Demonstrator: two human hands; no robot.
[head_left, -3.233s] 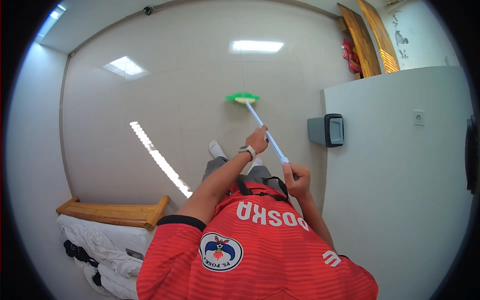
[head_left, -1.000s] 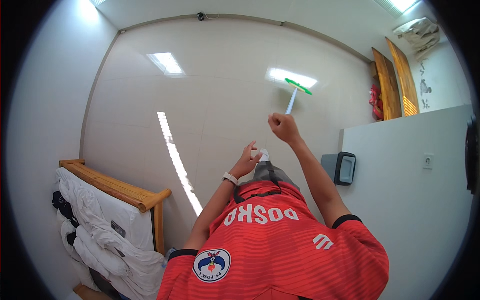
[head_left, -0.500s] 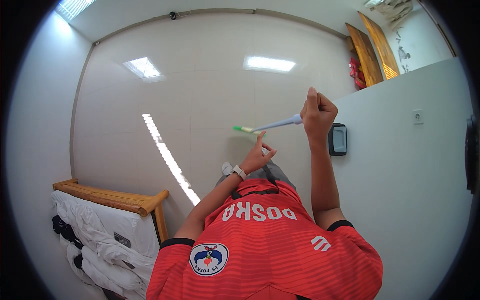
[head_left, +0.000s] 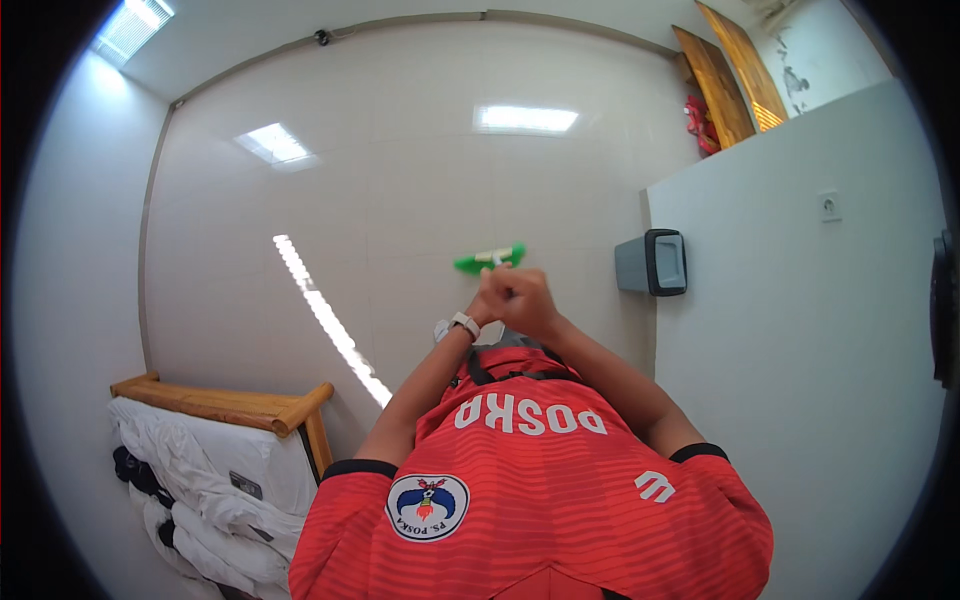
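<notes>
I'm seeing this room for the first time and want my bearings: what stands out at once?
The red striped jersey fills the lower middle. Above it, both hands meet at the centre, the left hand with a wristwatch and the right hand, closed around a handle whose green broom head shows just beyond them over the glossy white tiled floor. A wooden bed frame with white bedding sits lower left.

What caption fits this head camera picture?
Both hands grip a green-headed broom over a glossy white tiled floor.
</notes>
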